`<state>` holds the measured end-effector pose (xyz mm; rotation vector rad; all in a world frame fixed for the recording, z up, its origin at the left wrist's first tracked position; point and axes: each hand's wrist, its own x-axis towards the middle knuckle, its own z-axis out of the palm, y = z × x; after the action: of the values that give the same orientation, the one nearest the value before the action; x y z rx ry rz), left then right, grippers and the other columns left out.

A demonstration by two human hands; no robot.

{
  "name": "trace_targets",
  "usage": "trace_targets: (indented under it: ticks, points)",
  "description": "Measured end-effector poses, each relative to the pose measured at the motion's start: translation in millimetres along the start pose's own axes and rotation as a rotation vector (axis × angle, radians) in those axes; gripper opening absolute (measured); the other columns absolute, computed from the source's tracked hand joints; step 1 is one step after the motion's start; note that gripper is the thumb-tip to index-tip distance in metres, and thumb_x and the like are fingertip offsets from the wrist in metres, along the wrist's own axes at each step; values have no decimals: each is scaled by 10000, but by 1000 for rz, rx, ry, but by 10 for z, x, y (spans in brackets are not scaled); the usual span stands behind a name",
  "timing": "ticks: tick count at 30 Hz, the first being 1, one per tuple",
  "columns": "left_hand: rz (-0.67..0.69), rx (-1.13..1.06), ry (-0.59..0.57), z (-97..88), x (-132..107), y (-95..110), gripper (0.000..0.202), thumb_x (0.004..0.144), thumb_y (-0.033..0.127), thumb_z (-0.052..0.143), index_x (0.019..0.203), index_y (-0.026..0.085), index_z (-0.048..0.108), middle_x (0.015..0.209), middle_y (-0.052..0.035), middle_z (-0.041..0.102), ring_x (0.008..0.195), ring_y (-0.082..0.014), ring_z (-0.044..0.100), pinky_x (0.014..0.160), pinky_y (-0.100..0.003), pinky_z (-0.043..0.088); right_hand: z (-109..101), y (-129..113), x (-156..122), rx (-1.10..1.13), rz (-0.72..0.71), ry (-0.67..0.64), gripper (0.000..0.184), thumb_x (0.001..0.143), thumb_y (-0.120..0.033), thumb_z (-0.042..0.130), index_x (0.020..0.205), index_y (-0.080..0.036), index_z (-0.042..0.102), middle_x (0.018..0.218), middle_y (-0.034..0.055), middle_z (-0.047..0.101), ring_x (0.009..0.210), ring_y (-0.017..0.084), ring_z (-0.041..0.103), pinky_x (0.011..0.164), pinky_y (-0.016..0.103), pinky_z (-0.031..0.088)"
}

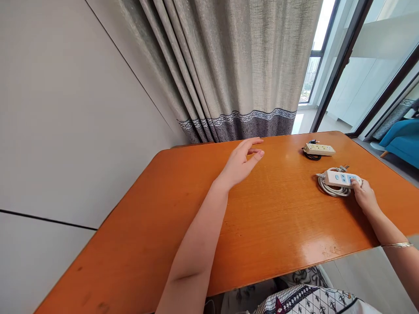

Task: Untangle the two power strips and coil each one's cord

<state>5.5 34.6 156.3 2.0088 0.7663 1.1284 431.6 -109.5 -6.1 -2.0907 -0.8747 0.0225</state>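
At the right side of the table, my right hand (364, 195) grips the near end of a white power strip (338, 178), thumb on top. The strip has blue-marked sockets, and its white cord (330, 190) lies coiled beside and beneath it, with the plug (342, 168) just behind. Over the table's middle, my left hand (242, 160) is held out with fingers extended and thumb apart, holding nothing. Farther back stands a cream power strip (319, 149) with a black cord (312, 156) bundled at its left end; no hand touches it.
The orange-brown wooden table (262, 218) spans the view. Behind it hangs a grey curtain (248, 65); a pale wall panel (65, 109) borders the left. A dark-framed glass door (340, 65) and a blue armchair (401, 141) are at the right.
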Motion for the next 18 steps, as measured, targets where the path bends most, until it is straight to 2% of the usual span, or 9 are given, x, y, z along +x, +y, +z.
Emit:
trace_targets:
  ticks: [2,6,9,12,15,18]
  points:
    - [-8,12,-27,-1,-3,15,314,889,347,636,1179,231,668,1337,-109,612,1058,-232,672,1002,-399,497,-38,44,40,-86,-4,-29,576,794,-642,469,1073,-160,619,1161,240,672,1172,400,593,1034,585,420]
    - [-11,36,-110,-13,-21,31,302,853,342,682,1137,239,692,1334,-97,616,1047,-233,663,1019,-411,481,-67,58,45,-34,29,-40,612,792,-651,467,1123,-153,599,1218,242,647,1193,374,577,1028,553,432]
    - [-34,110,-223,-31,-47,15,325,846,388,678,1139,249,698,1301,-90,649,1048,-248,667,996,-401,484,-63,13,1,-19,13,-33,682,794,-691,433,1162,-137,586,1267,254,616,1244,375,537,1051,538,418]
    - [-101,218,-330,-43,-75,-54,367,802,463,706,1095,242,725,1172,-97,717,993,-275,689,919,-377,502,-60,-61,-62,-32,-11,-26,787,786,-714,393,1223,-82,563,1311,281,578,1293,388,491,1093,530,382]
    - [-170,285,-352,-39,-99,-169,394,732,525,754,1014,249,750,1065,-87,758,915,-279,710,819,-333,507,-62,-165,-142,-54,-60,1,821,791,-718,373,1264,-68,541,1330,282,551,1330,398,444,1124,551,339]
    - [-175,270,-333,-29,-114,-291,414,709,561,761,997,264,751,1033,-72,770,874,-261,717,774,-301,494,-58,-339,-272,-98,-141,65,780,818,-697,406,1286,-87,536,1368,278,490,1368,407,386,1124,597,305]
